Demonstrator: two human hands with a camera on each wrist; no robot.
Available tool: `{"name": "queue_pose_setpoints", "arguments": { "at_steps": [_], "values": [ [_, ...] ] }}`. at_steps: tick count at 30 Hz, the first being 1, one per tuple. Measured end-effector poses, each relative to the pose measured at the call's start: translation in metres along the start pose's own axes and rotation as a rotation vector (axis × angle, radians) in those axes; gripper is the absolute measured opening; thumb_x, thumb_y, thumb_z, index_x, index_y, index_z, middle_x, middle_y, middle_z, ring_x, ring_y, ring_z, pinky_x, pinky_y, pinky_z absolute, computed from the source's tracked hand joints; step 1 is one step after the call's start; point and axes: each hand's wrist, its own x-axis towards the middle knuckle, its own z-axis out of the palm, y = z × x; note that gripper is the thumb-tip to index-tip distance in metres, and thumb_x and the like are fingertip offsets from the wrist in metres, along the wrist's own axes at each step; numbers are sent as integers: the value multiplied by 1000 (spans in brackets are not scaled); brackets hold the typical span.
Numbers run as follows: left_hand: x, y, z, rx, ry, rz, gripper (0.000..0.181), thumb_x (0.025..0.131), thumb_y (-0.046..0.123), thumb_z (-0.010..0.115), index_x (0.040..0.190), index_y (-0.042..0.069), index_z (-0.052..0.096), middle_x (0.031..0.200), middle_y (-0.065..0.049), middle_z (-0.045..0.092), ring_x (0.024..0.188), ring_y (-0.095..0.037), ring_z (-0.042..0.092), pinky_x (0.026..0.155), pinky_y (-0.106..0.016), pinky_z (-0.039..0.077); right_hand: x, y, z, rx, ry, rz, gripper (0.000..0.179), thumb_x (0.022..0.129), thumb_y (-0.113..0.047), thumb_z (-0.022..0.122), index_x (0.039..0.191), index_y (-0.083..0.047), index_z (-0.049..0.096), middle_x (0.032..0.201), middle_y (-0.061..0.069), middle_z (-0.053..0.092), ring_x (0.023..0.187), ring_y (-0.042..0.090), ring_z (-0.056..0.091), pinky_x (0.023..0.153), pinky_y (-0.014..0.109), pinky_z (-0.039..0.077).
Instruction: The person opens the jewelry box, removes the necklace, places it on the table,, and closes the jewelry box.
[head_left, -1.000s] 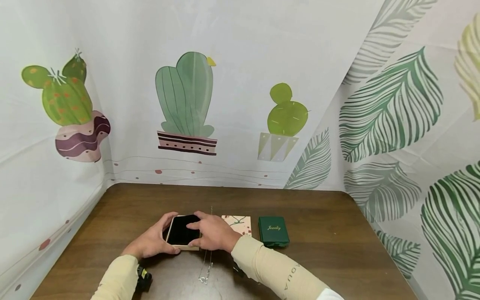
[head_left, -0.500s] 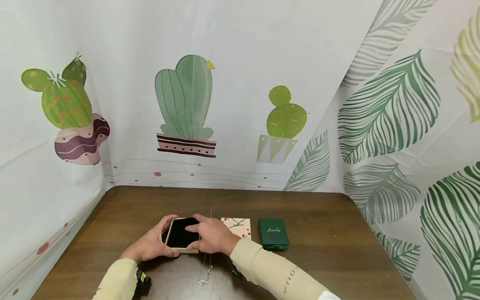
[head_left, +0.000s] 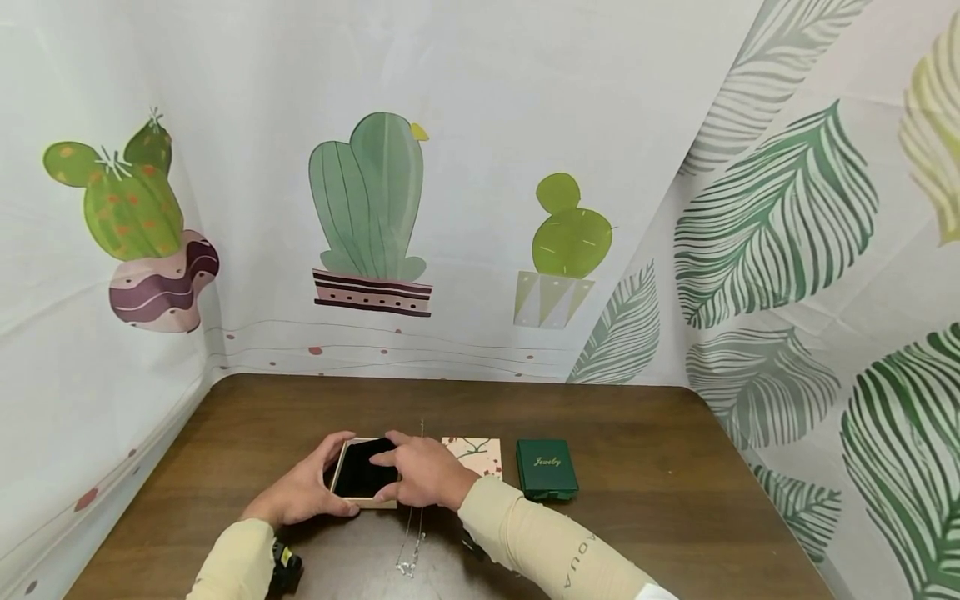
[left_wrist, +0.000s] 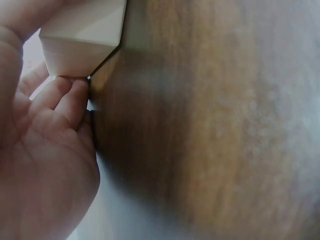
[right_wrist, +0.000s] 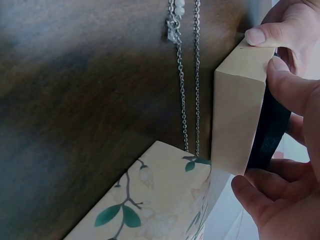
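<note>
My left hand [head_left: 303, 487] grips a small cream jewelry box [head_left: 372, 503] from its left side, thumb at the front and fingers at the back. A black padded insert [head_left: 363, 472] sits in the box. My right hand [head_left: 433, 472] spans the insert from the right, thumb and fingers at opposite edges, one finger over its top. In the right wrist view the insert [right_wrist: 269, 131] stands out past the box's rim. In front of the right hand lies a silver chain necklace [head_left: 407, 568], partly hidden by that hand. In the left wrist view the box's underside is only partly visible.
A cream floral-printed box lid [head_left: 477, 454] lies just right of my right hand. Further right stands a green box [head_left: 547, 467] marked "Jewelry". The brown table [head_left: 660, 508] meets printed cloth walls [head_left: 480, 208] at the back and sides.
Both hands and the box stay almost in place, while the head view has shifted slightly. A little more of the box's rim seems to show at the insert's back left corner.
</note>
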Motion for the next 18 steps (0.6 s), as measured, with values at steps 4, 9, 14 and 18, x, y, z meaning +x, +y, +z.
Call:
{"name": "queue_pose_setpoints", "arguments": {
  "at_steps": [4, 9, 14, 18],
  "values": [
    [0, 0, 0, -2, 1, -4, 114, 70, 16, 96, 159, 9, 25, 161, -23, 41, 127, -32, 52, 87, -22, 49, 0, 0, 0, 10, -11, 14, 55, 91, -54, 76, 141, -33, 66, 158, 8, 54, 125, 21, 69, 101, 29, 55],
    [0, -1, 0, -4, -9, 17, 113, 71, 15, 95, 159, 7, 24, 159, -25, 42, 123, -31, 54, 85, -23, 50, 1, 1, 2, 18, -11, 17, 57, 89, -56, 76, 141, -34, 66, 158, 8, 53, 127, 21, 67, 103, 30, 55],
    [0, -2, 1, -9, -7, 24, 113, 70, 14, 95, 158, 6, 25, 158, -27, 43, 119, -30, 55, 84, -23, 52, 1, 2, 1, 29, -19, 6, 61, 89, -58, 76, 143, -33, 64, 159, 8, 51, 129, 22, 66, 103, 30, 55],
    [0, -1, 1, -21, -13, 24, 113, 70, 13, 94, 158, 6, 24, 158, -27, 41, 119, -30, 55, 83, -24, 53, 1, 5, -2, 82, -47, 5, 61, 91, -59, 74, 144, -31, 63, 161, 9, 49, 132, 23, 64, 106, 31, 54]
  ]
}}
